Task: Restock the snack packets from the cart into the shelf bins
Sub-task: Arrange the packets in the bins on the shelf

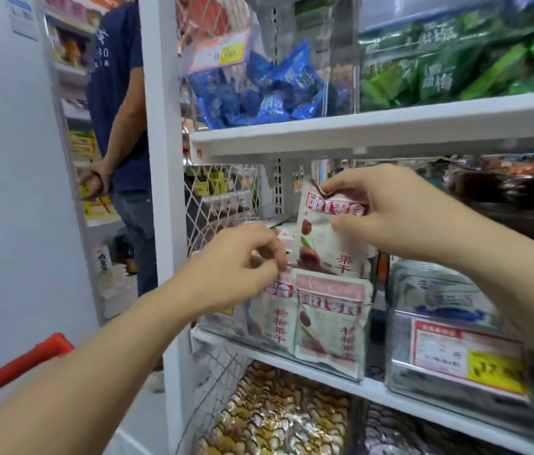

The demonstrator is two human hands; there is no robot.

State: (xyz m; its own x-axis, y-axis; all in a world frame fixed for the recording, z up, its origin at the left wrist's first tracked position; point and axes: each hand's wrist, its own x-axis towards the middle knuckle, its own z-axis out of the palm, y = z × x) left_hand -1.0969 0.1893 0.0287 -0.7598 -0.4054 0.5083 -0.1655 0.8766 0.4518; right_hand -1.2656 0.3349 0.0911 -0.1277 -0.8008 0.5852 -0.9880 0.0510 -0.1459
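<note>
My right hand grips the top of a white and pink snack packet, held upright just above the clear bin on the middle shelf. In that bin stand more of the same pink packets, pressed against its front wall. My left hand reaches into the bin from the left and pinches the top edge of a packet there. The cart's red handle shows at the lower left; the cart's contents are out of view.
A neighbouring clear bin with a yellow price tag sits to the right. Bins of blue packets and green packets fill the shelf above; gold-wrapped snacks lie below. A person in a navy shirt stands in the aisle at left.
</note>
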